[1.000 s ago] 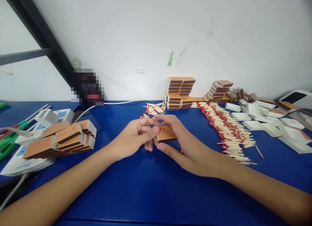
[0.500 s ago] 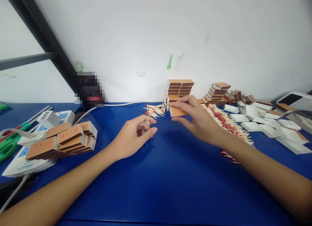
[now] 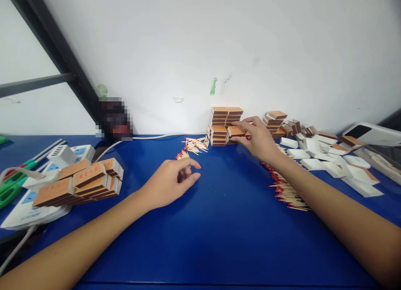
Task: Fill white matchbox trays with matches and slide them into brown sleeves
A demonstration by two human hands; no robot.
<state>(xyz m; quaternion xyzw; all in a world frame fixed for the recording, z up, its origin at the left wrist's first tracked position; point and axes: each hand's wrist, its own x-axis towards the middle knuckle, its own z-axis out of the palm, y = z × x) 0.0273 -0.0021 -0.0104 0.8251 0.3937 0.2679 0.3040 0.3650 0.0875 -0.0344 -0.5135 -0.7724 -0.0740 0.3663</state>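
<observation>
My right hand has its thumb and fingers on the edges of an orange-brown matchbox, which lies at the right front of a stack by the wall. Left of that box, more matchboxes are piled in layers, with a taller row behind. My left hand hovers over the blue table, thumb and index finger apart, nothing visible between them. Just beyond it lies a small heap of loose red-tipped matches. A long pile of matches is partly covered by my right forearm.
White matchbox trays lie scattered at the right, near another matchbox stack. At the left, several matchboxes rest on a power strip with cables. Green-handled scissors lie beside it. A wall bounds the back.
My right hand has carried the matchbox from in front of the stack to the stack's right front. My left hand stays nearly in place. The view has shifted slightly.
</observation>
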